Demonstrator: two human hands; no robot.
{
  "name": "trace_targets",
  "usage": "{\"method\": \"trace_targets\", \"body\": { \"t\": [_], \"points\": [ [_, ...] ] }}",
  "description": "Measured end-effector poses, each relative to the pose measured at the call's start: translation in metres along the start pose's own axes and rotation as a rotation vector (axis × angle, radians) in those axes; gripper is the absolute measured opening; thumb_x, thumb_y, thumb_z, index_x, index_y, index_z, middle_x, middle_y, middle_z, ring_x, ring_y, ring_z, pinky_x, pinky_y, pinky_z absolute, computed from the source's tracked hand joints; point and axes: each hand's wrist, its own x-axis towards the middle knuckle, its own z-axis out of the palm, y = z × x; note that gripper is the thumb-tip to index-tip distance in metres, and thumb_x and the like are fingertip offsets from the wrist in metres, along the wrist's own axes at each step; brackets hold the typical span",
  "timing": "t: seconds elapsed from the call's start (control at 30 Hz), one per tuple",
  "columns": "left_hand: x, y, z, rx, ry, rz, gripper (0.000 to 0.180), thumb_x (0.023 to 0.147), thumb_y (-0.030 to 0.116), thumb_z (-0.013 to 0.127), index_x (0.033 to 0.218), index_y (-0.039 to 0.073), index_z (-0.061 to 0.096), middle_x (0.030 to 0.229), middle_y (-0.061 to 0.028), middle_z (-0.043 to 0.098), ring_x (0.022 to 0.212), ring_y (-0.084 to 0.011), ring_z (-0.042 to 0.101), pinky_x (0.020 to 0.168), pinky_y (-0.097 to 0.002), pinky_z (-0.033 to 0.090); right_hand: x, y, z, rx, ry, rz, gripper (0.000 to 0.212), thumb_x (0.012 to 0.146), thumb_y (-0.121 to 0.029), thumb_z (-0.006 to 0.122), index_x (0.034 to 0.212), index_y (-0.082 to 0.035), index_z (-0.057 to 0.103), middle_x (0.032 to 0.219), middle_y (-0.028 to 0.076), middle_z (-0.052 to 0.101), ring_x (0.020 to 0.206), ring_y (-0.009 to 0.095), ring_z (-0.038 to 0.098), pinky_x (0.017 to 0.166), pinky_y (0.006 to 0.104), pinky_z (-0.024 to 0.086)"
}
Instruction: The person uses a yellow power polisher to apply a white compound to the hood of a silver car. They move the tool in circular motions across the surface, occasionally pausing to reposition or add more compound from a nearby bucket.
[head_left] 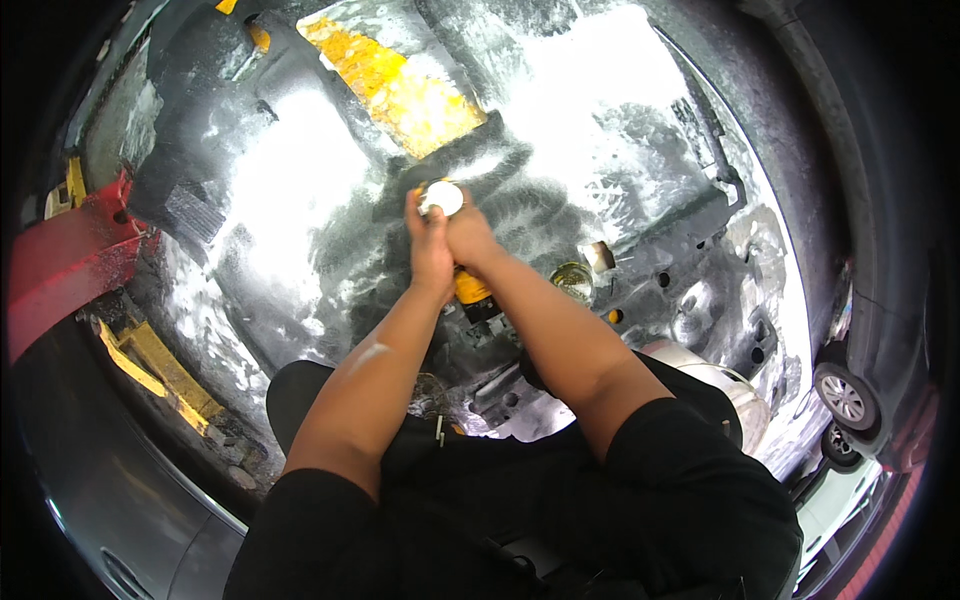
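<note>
Both my hands are closed around a yellow and black cordless power tool (472, 289) in the middle of the view. Its round head end looks white under the light, and the body reaches back between my forearms. My left hand (431, 252) grips its left side near the head. From the right, my right hand (470, 237) wraps it just beside the left. Below the head lies a large, dusty dark metal panel (530, 218), smeared with white and dark patches. Whether the tool's underside touches the panel is hidden.
A yellow patch (395, 82) shows on the panel ahead. Right of my hands are a round clear dish-like thing (572, 282) and several holes. A red metal part (75, 262) and yellow strips (165, 370) lie left. A pale bucket (745, 392) stands by my right knee.
</note>
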Motion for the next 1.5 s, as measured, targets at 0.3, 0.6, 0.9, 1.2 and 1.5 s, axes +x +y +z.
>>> {"method": "trace_targets", "body": {
  "t": [0.3,0.6,0.9,1.2,1.5],
  "points": [
    [0.064,0.005,0.099,0.761,-0.479,-0.162,0.082,0.103,0.061,0.057,0.168,0.026,0.020,0.164,-0.0224,0.038,0.148,-0.0383,0.041,0.115,-0.0529,0.040,0.012,0.035,-0.126,0.506,0.254,0.261,0.045,0.093,-0.009,0.070,0.133,-0.006,0.051,0.094,0.012,0.066,0.074,0.023,0.064,0.060,0.0390,0.053],
    [0.178,0.118,-0.118,1.841,0.420,-0.159,0.105,0.088,0.082,0.057,0.170,0.035,0.012,0.175,-0.0202,0.007,0.162,-0.0406,0.005,0.119,-0.0787,0.009,0.005,0.024,-0.143,0.531,0.287,0.354,0.025,0.088,-0.001,0.073,0.107,-0.006,0.058,0.077,0.004,0.058,0.054,0.015,0.054,0.047,0.0330,0.045],
    [0.181,0.072,-0.157,1.931,0.582,-0.014,0.093,0.092,0.085,0.043,0.168,0.039,0.018,0.175,-0.0193,0.009,0.160,-0.0460,0.003,0.116,-0.0834,0.007,0.142,-0.042,-0.189,0.540,0.181,0.310,0.024,0.087,-0.004,0.075,0.106,-0.004,0.061,0.077,0.004,0.060,0.055,0.015,0.056,0.050,0.0323,0.047],
    [0.185,0.084,-0.149,1.906,0.519,-0.086,0.094,0.092,0.083,0.049,0.168,0.040,0.015,0.175,-0.0189,0.006,0.161,-0.0453,-0.001,0.119,-0.0797,0.004,0.273,-0.170,-0.190,0.418,0.101,0.162,0.019,0.090,-0.006,0.076,0.103,-0.002,0.063,0.079,0.005,0.060,0.059,0.015,0.055,0.051,0.0321,0.049],
    [0.188,0.071,-0.161,1.957,0.530,-0.071,0.096,0.091,0.086,0.044,0.168,0.042,0.009,0.174,-0.0209,0.004,0.161,-0.0459,-0.003,0.119,-0.0801,0.003,0.190,-0.117,-0.163,0.370,0.061,0.259,0.021,0.086,0.000,0.075,0.103,0.000,0.063,0.077,0.005,0.060,0.056,0.015,0.055,0.048,0.0329,0.048]
  ]
}}
